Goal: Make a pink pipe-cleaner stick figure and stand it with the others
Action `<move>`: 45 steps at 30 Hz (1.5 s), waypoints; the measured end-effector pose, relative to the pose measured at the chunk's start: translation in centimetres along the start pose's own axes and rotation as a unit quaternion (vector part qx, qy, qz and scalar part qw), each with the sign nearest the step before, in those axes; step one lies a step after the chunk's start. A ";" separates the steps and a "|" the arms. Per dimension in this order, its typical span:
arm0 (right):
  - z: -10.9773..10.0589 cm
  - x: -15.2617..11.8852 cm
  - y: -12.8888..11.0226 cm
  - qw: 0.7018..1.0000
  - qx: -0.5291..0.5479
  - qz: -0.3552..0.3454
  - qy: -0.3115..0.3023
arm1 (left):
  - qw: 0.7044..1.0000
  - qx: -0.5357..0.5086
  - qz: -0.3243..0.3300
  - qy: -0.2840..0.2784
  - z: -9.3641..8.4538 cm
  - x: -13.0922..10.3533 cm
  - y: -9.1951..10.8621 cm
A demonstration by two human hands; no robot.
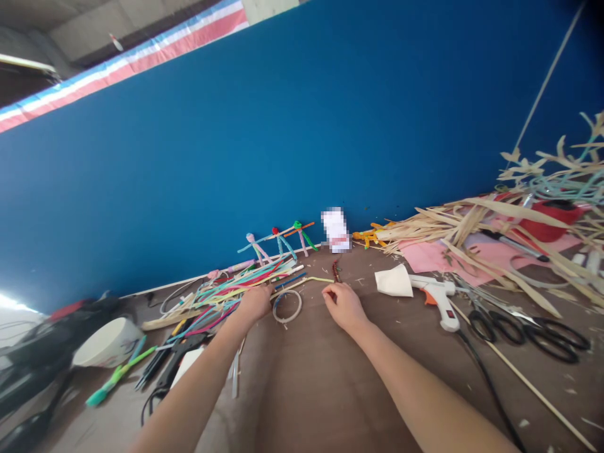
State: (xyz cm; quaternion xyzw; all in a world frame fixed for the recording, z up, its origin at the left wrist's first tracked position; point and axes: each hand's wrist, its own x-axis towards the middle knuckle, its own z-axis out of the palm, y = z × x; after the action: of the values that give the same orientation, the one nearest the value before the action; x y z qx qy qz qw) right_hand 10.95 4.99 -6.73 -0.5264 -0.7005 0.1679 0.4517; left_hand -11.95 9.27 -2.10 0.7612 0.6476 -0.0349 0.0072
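My left hand (256, 304) is at the right edge of a pile of coloured pipe cleaners (221, 286), its fingers curled closed. What it grips, if anything, is hidden. Just right of it a pale ring (287, 306) lies on the table. My right hand (346, 305) has its fingers curled and drawn together, and I cannot make out anything in them. A small dark reddish-brown twisted piece (336, 270) stands just beyond its knuckles. A thin yellow pipe cleaner (321, 279) ends beside it.
Several pipe-cleaner figures (278, 242) lean against the blue partition (283, 138). On the right are a white glue gun (441, 299), a paper cup (394, 280), scissors (552, 336) and dried husk strips (453, 223). A white bowl-like container (106, 345) and a black glue gun (177, 362) lie left.
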 end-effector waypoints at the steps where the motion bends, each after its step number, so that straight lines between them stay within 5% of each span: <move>1: 0.0 0.0 0.0 1.000 0.005 0.001 0.001 | 1.000 -0.006 -0.007 0.011 0.1 -0.1 0.1; 5: -0.2 0.0 -0.2 0.999 0.027 0.010 0.020 | 0.995 -0.071 -0.041 0.063 -0.2 -0.3 0.1; 11: -0.5 -0.1 -0.6 0.995 0.078 0.012 0.054 | 0.954 -0.270 -0.065 0.111 -3.2 -0.5 0.3; 16: -0.4 0.0 -0.9 0.979 0.191 0.031 0.058 | 0.888 -0.454 -0.042 0.063 -3.1 -2.5 4.8; 17: -0.4 0.1 -0.9 0.972 0.224 0.041 0.052 | 0.867 -0.496 -0.037 0.042 -2.5 -3.0 6.2; 20: -0.5 0.3 -0.8 0.949 0.306 0.068 0.033 | 0.672 -0.733 -0.075 -0.067 -0.4 -4.0 10.1; 23: -0.7 0.5 -0.6 0.939 0.329 0.098 0.025 | 0.601 -0.788 -0.093 -0.095 1.4 -3.9 12.8; 27: -1.0 0.7 0.0 0.951 0.287 0.109 0.025 | 0.569 -0.813 -0.103 -0.066 2.7 -3.1 13.8; 32: -0.7 0.8 0.2 0.958 0.253 0.134 0.032 | 0.518 -0.847 -0.121 0.009 3.6 -2.9 12.3; 38: 0.6 -0.1 -0.6 0.920 0.314 0.185 -0.147 | 0.456 -0.879 -0.116 0.075 3.7 -2.6 10.4; 45: 0.5 -0.5 -1.2 0.903 0.295 0.206 -0.236 | 0.465 -0.877 -0.076 0.093 3.4 -2.7 10.0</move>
State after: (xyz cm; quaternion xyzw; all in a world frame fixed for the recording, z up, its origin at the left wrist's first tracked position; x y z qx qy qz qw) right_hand 9.82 4.17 -6.36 -0.4464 -0.5813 0.5754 0.3629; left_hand -2.65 4.81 -5.68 0.3016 0.3905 0.6217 0.6083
